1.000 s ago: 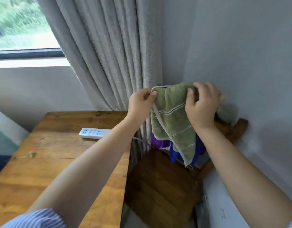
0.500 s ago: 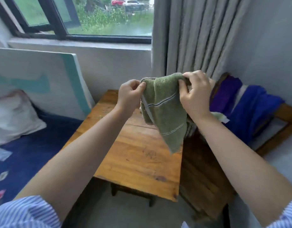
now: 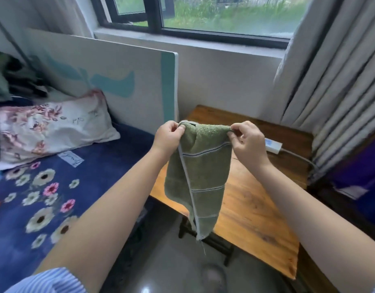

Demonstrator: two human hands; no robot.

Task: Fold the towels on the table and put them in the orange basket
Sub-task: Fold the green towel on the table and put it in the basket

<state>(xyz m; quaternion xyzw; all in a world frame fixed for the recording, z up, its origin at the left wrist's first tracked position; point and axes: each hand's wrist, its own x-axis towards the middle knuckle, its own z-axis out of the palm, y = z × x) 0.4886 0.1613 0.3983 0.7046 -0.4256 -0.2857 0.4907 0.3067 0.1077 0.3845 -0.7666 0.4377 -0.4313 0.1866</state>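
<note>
A green towel (image 3: 200, 172) with thin pale stripes hangs in the air, doubled over, above the left edge of the wooden table (image 3: 252, 199). My left hand (image 3: 168, 137) pinches its top left corner. My right hand (image 3: 246, 142) pinches the top right corner. The towel's lower tip with a loose thread dangles below the table edge. No orange basket is in view.
A white power strip (image 3: 273, 146) with a cable lies on the table behind my right hand. Purple and blue cloths (image 3: 360, 166) hang at the right edge. A bed (image 3: 34, 199) with a floral cover and pillow is to the left. Grey curtain (image 3: 338, 81) hangs at right.
The view has swung left from the chair and wall toward the table, bed and window. Both hands have carried the towel over the table's left edge and spread its top edge wider.
</note>
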